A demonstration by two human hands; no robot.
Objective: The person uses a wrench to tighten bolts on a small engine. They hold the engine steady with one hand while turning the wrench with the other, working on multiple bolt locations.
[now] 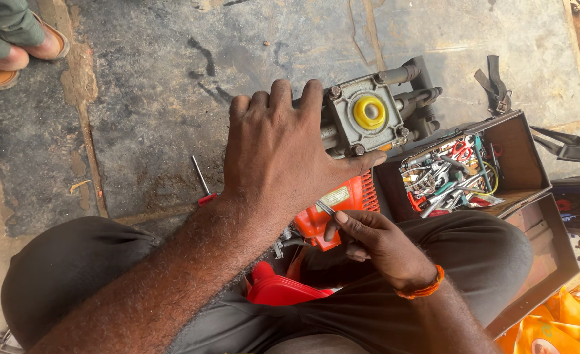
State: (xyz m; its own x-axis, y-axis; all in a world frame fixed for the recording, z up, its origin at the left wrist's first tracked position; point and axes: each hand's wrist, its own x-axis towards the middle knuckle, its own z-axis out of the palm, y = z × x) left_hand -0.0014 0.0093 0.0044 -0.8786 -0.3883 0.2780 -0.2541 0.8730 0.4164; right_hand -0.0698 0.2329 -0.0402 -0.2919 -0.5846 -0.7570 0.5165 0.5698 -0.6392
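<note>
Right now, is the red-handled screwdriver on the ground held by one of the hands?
No, the red-handled screwdriver lies alone on the dark ground, beside the left hand, which rests on the grey metal pump block.

Fig.: surroundings only. Open metal toolbox (525,154) at right, on the floor, w/ hinged lid (544,252) lying open toward the viewer; inside, a jumble of pliers, spanners & red-handled cutters (449,174). Black strap w/ buckle (493,84) lies just behind the box. Red-handled screwdriver (202,185) flat on the stained concrete floor (139,98), left of centre. Top-left corner: another person's sandalled foot (21,52) & green trouser hem. Bottom right: orange bag (562,324), partly cut off by frame edge.
</note>
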